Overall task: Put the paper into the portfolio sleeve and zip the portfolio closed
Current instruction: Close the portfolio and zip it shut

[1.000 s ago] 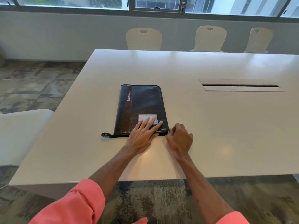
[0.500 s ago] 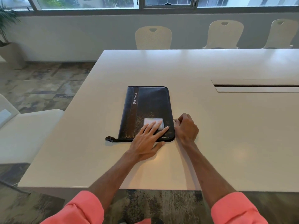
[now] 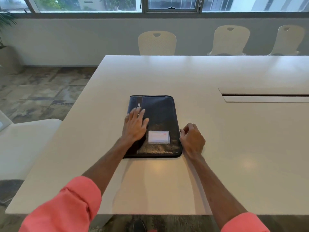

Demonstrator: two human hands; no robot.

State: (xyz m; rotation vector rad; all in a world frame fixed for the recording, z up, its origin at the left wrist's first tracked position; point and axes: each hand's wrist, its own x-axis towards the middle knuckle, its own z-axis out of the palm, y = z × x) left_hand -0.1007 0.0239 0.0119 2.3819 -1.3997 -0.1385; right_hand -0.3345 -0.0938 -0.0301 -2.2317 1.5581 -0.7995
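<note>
Lying flat and closed near the front of the white tabletop [image 3: 234, 148]: a dark navy leather-look zip portfolio [image 3: 160, 114] with a pale card window [image 3: 159, 136]. Pressing down on its left half, fingers spread flat and apart: the left hand [image 3: 134, 127], partly covering the printed lettering. Curling at the portfolio's right edge, fingers pinched together on what looks like a small metal zip pull [image 3: 180, 129]: the right hand [image 3: 192, 139]. Showing at both forearms: rolled coral-pink sleeves [image 3: 71, 203].
</note>
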